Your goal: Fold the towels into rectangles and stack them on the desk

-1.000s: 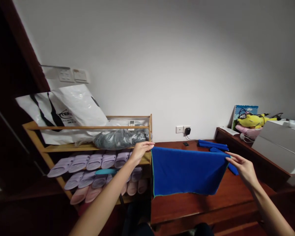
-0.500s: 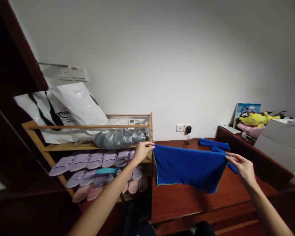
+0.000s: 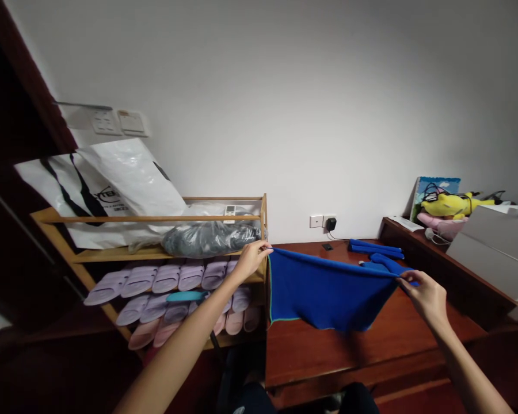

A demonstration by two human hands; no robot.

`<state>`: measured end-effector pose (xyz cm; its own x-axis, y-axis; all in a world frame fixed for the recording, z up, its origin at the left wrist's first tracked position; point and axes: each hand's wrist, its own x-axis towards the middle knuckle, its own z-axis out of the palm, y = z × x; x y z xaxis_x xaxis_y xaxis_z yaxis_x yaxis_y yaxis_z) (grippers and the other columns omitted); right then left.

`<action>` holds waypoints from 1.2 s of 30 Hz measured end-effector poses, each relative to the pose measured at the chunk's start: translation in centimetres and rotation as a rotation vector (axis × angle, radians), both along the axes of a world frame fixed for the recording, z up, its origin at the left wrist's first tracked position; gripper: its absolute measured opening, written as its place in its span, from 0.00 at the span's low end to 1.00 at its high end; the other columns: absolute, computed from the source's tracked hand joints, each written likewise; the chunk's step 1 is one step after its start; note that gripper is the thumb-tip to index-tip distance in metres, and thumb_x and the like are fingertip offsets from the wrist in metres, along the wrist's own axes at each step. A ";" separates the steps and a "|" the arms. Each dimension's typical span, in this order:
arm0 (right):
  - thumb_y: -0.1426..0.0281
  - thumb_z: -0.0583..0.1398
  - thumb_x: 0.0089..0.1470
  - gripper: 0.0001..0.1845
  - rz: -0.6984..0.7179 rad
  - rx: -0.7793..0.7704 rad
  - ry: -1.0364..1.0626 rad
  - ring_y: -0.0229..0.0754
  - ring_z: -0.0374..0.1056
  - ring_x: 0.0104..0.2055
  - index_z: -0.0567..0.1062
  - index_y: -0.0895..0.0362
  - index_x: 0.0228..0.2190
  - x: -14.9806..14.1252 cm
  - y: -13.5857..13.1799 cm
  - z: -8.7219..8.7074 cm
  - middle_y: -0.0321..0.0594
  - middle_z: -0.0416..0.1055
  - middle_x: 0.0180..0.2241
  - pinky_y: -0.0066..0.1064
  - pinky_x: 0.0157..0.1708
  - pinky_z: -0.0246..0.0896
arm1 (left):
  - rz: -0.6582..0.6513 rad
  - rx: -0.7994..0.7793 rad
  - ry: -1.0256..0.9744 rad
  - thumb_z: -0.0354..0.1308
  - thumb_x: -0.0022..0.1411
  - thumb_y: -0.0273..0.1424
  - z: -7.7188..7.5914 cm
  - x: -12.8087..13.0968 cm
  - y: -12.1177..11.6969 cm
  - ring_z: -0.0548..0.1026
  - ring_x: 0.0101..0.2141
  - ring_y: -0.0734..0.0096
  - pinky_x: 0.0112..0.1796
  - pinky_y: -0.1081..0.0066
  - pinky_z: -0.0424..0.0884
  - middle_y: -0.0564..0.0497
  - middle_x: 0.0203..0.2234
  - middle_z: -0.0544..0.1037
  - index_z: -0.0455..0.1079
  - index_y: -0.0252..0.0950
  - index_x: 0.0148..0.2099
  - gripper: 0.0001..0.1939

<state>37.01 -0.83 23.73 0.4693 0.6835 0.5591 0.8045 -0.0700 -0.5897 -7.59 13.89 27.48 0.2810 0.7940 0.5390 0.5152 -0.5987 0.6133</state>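
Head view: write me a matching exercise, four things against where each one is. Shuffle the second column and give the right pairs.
Things
1. Blue cloth
2. White bag
3. Black plug
4. Yellow toy

Places
A. In the wall socket
B. On top of a pink item
C. Held up between the left hand and right hand
D. On the top shelf

Pairs: 1-C, 2-D, 3-A, 4-B

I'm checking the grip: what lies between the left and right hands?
In the head view, the blue cloth hangs between the left hand and the right hand, pinched near each end of its upper edge.
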 end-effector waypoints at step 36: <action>0.49 0.59 0.43 0.22 0.494 -0.385 0.193 0.43 0.70 0.32 0.74 0.56 0.25 3.1 5.8 -8.5 0.38 0.75 0.26 0.30 0.34 0.63 | -0.210 -0.666 -0.005 0.58 0.57 0.43 -11.7 -3.9 0.0 0.69 0.20 0.78 0.26 0.74 0.65 0.59 0.19 0.70 0.67 0.34 0.35 0.16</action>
